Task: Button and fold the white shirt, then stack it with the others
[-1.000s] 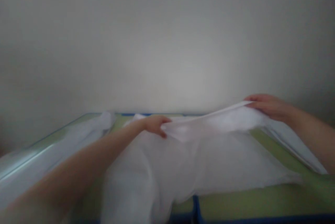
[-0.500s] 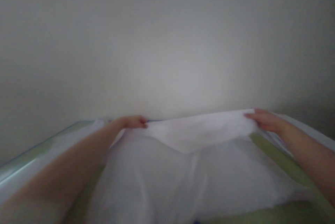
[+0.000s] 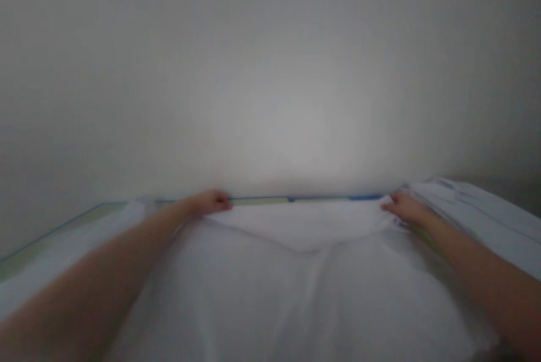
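Observation:
A white cloth (image 3: pixel 296 283) lies spread over a green surface with a blue edge (image 3: pixel 270 200). My left hand (image 3: pixel 210 203) is closed on the cloth's far left corner, close to the far edge. My right hand (image 3: pixel 401 208) pinches the far right corner at about the same depth. Both arms reach forward over the cloth. The far hem sags a little between the two hands. The picture is blurred.
A plain pale wall (image 3: pixel 270 69) rises right behind the far edge. More white fabric (image 3: pixel 473 210) is heaped at the right, and a pale strip (image 3: pixel 63 249) runs along the left side.
Both hands have carried the cloth's far edge away from me and lowered it to the far edge of the surface. The cloth now covers the green surface that showed in front.

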The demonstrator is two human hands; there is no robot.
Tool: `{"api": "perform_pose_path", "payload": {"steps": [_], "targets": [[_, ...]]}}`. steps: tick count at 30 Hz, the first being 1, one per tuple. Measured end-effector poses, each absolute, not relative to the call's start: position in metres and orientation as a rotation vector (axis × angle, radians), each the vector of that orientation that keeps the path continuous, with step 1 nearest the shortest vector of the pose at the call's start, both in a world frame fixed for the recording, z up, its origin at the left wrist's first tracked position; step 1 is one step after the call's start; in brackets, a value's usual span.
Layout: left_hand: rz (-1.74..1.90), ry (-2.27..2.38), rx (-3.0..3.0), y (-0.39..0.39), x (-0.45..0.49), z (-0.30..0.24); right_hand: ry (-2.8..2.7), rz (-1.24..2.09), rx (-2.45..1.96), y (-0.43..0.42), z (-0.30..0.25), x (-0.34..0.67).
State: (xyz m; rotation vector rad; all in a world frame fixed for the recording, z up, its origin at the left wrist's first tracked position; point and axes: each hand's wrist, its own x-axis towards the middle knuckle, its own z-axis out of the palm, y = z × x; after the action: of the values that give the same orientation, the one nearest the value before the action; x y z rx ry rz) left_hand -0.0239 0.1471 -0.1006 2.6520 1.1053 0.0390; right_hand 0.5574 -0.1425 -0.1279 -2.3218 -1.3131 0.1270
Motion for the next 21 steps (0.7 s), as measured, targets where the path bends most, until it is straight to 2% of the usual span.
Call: {"api": "perform_pose_path", "payload": {"steps": [9,18,21], "targets": [[0.052,1.163,2.618,0.156,-0.031,-0.111,-1.509,0.051,-2.527,-0.142,-0.138,0.566],[0.067,1.255,2.698,0.142,-0.031,-0.109,-1.265,-0.143,-2.546,-0.134,-0.135,0.555],[0.074,1.357,2.778,0.128,-0.020,-0.102,-1.212,-0.060,-2.465,-0.135,-0.136,0.552]]}}
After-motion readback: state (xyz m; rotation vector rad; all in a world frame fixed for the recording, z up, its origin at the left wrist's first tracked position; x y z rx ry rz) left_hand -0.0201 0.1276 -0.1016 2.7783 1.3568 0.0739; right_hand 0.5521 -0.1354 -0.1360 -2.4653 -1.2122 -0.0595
